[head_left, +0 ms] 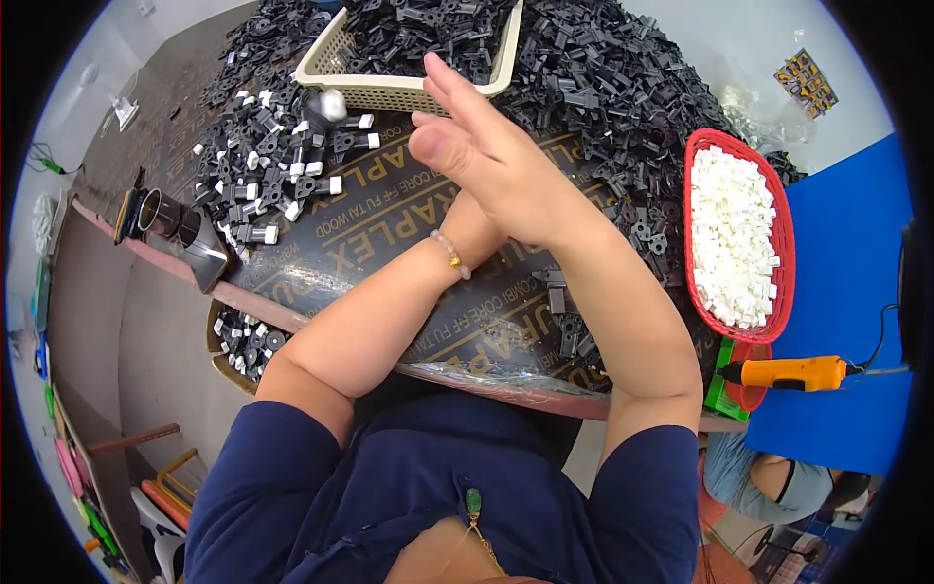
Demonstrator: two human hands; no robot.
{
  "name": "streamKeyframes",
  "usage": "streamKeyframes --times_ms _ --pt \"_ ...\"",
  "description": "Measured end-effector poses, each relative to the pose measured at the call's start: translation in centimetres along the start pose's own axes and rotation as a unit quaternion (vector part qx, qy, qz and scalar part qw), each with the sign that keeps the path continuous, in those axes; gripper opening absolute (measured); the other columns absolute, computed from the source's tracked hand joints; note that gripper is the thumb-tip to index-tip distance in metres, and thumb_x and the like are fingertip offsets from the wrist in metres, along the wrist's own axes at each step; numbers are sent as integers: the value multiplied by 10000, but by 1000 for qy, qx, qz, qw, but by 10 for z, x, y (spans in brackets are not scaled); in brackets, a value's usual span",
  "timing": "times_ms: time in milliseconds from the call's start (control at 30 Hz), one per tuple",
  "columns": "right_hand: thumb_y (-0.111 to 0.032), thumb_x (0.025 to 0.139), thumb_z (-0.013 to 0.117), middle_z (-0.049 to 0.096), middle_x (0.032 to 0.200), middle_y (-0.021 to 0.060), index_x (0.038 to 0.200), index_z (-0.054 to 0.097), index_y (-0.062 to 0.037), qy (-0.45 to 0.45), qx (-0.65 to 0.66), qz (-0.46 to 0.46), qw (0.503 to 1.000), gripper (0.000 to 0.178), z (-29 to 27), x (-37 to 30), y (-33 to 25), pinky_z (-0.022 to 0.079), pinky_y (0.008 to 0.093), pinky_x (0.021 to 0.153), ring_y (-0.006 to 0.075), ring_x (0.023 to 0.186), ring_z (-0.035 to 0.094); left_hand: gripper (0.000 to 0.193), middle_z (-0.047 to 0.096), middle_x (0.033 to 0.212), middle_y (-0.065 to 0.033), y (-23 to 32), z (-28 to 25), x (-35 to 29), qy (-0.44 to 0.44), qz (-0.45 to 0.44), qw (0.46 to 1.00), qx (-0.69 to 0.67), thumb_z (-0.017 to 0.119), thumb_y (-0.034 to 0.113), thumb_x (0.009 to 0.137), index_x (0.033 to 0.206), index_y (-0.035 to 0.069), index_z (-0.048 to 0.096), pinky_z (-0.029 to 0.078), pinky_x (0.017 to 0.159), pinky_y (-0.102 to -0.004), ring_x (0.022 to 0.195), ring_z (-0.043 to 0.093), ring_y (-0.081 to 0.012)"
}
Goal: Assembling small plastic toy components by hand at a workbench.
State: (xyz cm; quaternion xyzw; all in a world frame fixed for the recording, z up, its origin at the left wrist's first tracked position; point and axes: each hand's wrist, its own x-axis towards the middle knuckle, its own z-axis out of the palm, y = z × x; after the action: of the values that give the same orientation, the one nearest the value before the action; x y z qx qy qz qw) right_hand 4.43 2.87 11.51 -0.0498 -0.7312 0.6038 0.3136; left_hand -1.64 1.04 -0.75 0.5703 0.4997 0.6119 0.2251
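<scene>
My right hand [486,170] is open over the dark table [409,282], its fingers stretched toward the far side, with nothing in it. My left forearm, with a beaded bracelet at the wrist, crosses beneath it. Only the wrist end of my left hand [475,212] shows; its fingers are hidden behind my right hand. A blurred black part with a white piece [331,105] appears in motion at the near left corner of the cream basket [389,95]. Below it lies a spread of black parts with white ends [263,180].
Black plastic parts [574,88] heap along the far side. A red basket [693,243] of white pieces stands at right, near an orange electric screwdriver [793,374]. At left are a black device [190,234] on the table edge and a box [222,362] of parts below. Another person [778,482] sits at lower right.
</scene>
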Motion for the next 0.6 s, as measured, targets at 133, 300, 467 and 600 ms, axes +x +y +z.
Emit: streamKeyframes --times_ms 133,300,467,600 --pt "-305 925 705 694 1189 157 1300 620 21 -53 -211 72 973 504 -34 -19 -45 515 335 954 221 1081 671 371 600 1195 -113 13 -4 8 36 107 992 53 613 146 961 1297 15 527 495 907 -344 1081 598 -191" --pt "-163 870 734 712 1035 181 1157 697 -13 185 -566 67 801 326 -120 -77 -45 544 357 811 287 909 691 413 612 936 0 23 3 0 55 -225 961 -153 780 12 814 1158 43 553 497 684 -246 789 590 -80" --pt "-107 824 728 710 935 243 1110 702 20 226 -702 313 598 314 -208 -155 -38 533 441 817 377 887 693 463 589 894 28 40 6 -1 58 -274 915 -291 784 78 861 1226 87 500 464 659 -220 759 580 -81" --pt "-58 793 721 714 882 243 1057 710 42 206 -644 391 624 282 -233 -174 -33 541 408 767 353 808 707 480 633 896 3 31 3 -1 45 -291 920 -258 765 206 906 1290 74 508 406 605 -201 727 576 -69"
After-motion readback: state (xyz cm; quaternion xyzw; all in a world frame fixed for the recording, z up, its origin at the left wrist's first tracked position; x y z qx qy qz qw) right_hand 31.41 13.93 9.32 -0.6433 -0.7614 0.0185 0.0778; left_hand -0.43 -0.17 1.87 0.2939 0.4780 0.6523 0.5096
